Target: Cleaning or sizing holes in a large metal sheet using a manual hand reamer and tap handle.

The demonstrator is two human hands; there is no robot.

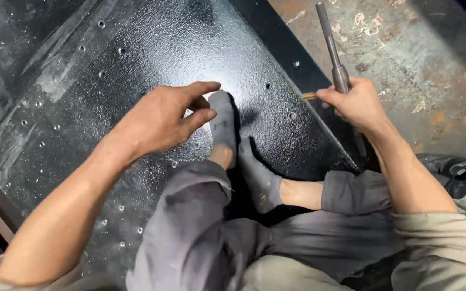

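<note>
Posture: person seated on a black metal sheet [136,59], legs crossed, grey trousers, grey socks
Left hand [163,116]: hovers over the sheet near the middle, fingers spread and slightly curled, closed on nothing; fingertips just beside the toe of one sock [223,121]
Right hand [358,103]: fingers wrapped tight round a metal rod [334,56] at the right edge of the sheet
Rod: grey, round, tilted slightly; upper end reaches to the far side, lower end passes behind the wrist
Sheet: textured black surface with small punched holes, strong glare at far centre
Floor [427,48]: stained concrete on the right
Shoe [462,172]: dark, lying on the floor near the right forearm
</note>
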